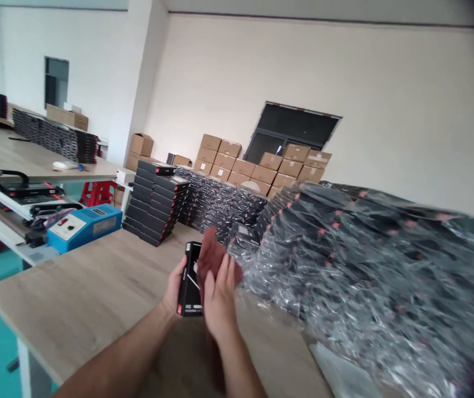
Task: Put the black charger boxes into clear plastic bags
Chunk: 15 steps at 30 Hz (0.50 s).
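Observation:
A black box (189,279) with white print and a red corner is held up over the wooden table (95,287). My left hand (174,290) grips it along its left edge. My right hand (220,293) presses a reddish-brown cloth (212,251) against the box's right side, and part of the cloth hangs down below the wrist. The cloth covers the right part of the box's face. My right fingers lie closed over the cloth.
Stacked black boxes (154,202) stand at the table's back. A large pile of plastic-wrapped boxes (365,276) fills the right side. Clear plastic bags (344,370) lie at the front right. A blue machine (85,226) sits on the left. Cardboard cartons (261,173) line the wall.

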Motion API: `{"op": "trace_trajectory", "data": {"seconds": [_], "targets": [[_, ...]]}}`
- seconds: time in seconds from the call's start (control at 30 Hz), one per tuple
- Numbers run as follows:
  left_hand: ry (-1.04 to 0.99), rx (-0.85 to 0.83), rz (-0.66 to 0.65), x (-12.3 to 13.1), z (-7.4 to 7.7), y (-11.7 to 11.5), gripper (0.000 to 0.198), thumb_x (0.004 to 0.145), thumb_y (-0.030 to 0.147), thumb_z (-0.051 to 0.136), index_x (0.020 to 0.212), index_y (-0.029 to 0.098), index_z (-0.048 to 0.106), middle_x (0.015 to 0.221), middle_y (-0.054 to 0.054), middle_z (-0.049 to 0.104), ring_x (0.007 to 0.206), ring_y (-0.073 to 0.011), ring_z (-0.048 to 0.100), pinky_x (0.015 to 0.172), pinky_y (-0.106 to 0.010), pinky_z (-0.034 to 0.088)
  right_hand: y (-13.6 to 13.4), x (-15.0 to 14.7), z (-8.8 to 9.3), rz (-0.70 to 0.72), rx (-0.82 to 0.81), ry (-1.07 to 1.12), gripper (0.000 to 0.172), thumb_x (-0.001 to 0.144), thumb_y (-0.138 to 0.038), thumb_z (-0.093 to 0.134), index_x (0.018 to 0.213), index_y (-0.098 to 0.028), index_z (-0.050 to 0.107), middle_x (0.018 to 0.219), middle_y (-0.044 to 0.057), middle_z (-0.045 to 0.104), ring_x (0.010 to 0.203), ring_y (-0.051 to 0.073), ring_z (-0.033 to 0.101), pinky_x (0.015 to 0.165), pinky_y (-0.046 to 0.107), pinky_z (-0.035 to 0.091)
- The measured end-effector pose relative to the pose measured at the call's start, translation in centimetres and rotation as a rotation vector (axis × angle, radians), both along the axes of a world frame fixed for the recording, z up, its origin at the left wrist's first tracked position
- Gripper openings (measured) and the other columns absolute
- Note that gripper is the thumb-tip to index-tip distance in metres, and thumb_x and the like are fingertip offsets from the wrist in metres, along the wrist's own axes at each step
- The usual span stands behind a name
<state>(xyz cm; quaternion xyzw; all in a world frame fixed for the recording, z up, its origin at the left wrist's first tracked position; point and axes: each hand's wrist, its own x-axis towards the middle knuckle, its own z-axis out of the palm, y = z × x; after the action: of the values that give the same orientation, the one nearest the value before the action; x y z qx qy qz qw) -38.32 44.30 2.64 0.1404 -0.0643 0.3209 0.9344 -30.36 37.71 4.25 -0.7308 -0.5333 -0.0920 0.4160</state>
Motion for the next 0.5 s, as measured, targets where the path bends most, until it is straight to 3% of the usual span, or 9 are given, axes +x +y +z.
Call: {"op": "trace_trajectory", "data": {"seconds": [0.07, 0.13, 0.23, 0.33, 0.5], "targets": [[-0.010, -0.010, -0.007, -1.0, 0.3, 0.8, 0.048, 0.087, 0.044, 0.047, 0.117, 0.009, 0.061, 0.097, -0.012, 0.072, 0.091, -0.0262, 0.067, 0.093, -0.037, 0.046, -1.6, -0.6, -2.4, 0.121, -0.013, 0.144, 0.065, 0.092, -0.040, 0.034, 0.147, -0.013, 0.013, 0.151, 0.011, 0.025, 0.137, 0.021, 0.026, 0.109, 0.040, 0.029], [0.015, -0.013, -0.055, -1.6, 0.1, 1.1, 0.050, 0.086, 0.046, 0.049, 0.115, 0.007, 0.061, 0.094, -0.012, 0.072, 0.088, -0.0271, 0.068, 0.090, -0.038, 0.047, -3.1, -1.2, -3.8, 0.122, -0.014, 0.289, 0.060, 0.091, -0.043, 0.035, 0.142, -0.012, 0.031, 0.140, 0.014, 0.045, 0.127, 0.023, 0.044, 0.102, 0.038, 0.038], [0.039, -0.026, -0.106, -1.7, -0.2, 0.8, 0.054, 0.084, 0.049, 0.049, 0.115, 0.006, 0.061, 0.093, -0.014, 0.072, 0.090, -0.0293, 0.067, 0.090, -0.040, 0.046, -4.1, -1.3, -3.7, 0.111, -0.030, 0.402, 0.047, 0.090, -0.044, 0.036, 0.117, -0.014, 0.058, 0.114, 0.014, 0.065, 0.104, 0.024, 0.061, 0.088, 0.034, 0.047], [0.077, -0.031, -0.123, -1.4, -0.4, 0.4, 0.053, 0.084, 0.048, 0.050, 0.114, 0.006, 0.061, 0.090, -0.013, 0.072, 0.090, -0.0295, 0.067, 0.090, -0.041, 0.046, -3.9, -1.0, -2.7, 0.080, -0.047, 0.357, 0.043, 0.089, -0.046, 0.037, 0.100, -0.017, 0.066, 0.102, 0.012, 0.069, 0.096, 0.024, 0.063, 0.082, 0.032, 0.048], [0.113, -0.022, -0.089, -0.9, -0.8, 0.7, 0.048, 0.085, 0.044, 0.050, 0.112, 0.006, 0.062, 0.090, -0.012, 0.073, 0.091, -0.0282, 0.067, 0.092, -0.039, 0.045, -3.0, -0.3, -2.7, 0.033, -0.006, 0.264, 0.049, 0.090, -0.044, 0.030, 0.106, -0.014, 0.066, 0.109, 0.014, 0.067, 0.106, 0.024, 0.060, 0.090, 0.034, 0.044]]}}
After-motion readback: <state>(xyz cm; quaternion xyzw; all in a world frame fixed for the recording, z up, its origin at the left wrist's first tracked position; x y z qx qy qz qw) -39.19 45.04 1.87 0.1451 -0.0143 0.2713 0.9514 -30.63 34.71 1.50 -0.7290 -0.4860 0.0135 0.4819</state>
